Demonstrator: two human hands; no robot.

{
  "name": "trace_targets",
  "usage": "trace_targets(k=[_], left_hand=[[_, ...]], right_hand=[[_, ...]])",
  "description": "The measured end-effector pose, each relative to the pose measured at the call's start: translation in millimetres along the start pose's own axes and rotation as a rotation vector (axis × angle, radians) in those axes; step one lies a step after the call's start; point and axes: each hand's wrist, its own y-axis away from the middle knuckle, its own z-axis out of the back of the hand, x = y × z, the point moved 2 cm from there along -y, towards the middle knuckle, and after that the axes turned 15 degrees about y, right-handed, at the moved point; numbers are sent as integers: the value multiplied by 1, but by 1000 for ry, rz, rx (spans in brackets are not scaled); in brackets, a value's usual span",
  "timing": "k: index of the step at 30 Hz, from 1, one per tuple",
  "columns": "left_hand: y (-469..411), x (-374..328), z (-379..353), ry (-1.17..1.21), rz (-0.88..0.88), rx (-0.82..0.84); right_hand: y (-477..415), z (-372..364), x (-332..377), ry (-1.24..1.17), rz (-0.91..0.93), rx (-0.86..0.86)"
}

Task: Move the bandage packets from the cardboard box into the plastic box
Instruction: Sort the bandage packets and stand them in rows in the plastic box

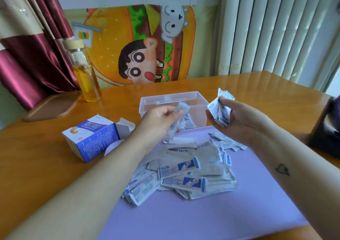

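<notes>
The cardboard box (95, 137) lies tipped and open on the surface, a few bandage packets (187, 124) sit in the plastic box (147, 103), most remain heaped (184, 171) on the purple mat (202, 219), while the left hand (161, 119) and right hand (237, 118) each grip packets.

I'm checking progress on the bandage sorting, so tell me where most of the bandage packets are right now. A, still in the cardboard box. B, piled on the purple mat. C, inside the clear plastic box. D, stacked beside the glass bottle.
B: the big heap of bandage packets lies on the purple mat, only a few show inside the plastic box, and the cardboard box lies open on its side.
</notes>
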Motion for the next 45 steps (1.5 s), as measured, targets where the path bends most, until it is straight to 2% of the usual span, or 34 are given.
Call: trace_targets(k=[3, 6, 8, 13, 16, 20, 22, 24, 26, 27, 29, 31, 33, 36, 40, 45], left_hand=[[-23, -9, -38, -381, -157, 185], [-43, -8, -79, -595, -211, 403], [-53, -2, -103, -729, -211, 527], [-62, 18, -134, -980, -118, 678], [-61, 25, -135, -1017, -106, 681], [-60, 9, -130, -852, -216, 477], [-56, -7, -124, -551, -198, 352], [-45, -20, -114, -102, -33, 255], [-26, -30, -103, 197, 109, 246], [-16, -33, -96, 202, 109, 262], [9, -37, -84, -30, 17, 329], [36, -37, -78, -299, -55, 402], [62, -33, -78, -480, -61, 456], [87, -22, -79, -681, -120, 455], [100, -11, -75, -762, -116, 415], [107, 1, -71, -937, -142, 393]], right_hand=[[10, 16, 13, -53, 16, -32], [19, 33, 19, -43, 15, -51], [25, 43, 23, -29, 24, -63], [36, 61, 30, -48, 25, -94], [38, 67, 31, -52, 26, -91], [37, 66, 28, 20, 70, -21], [36, 61, 24, 166, 130, 30], [37, 53, 20, 351, 188, 122], [40, 49, 18, 727, 264, 166], [43, 49, 19, 1002, 320, 163], [53, 50, 22, 1542, 419, 184], [68, 51, 19, 1828, 437, 285], [81, 50, 9, 1936, 425, 373], [92, 49, -11, 2020, 490, 393], [98, 47, -35, 1994, 523, 380], [104, 51, -42, 2142, 553, 374]])
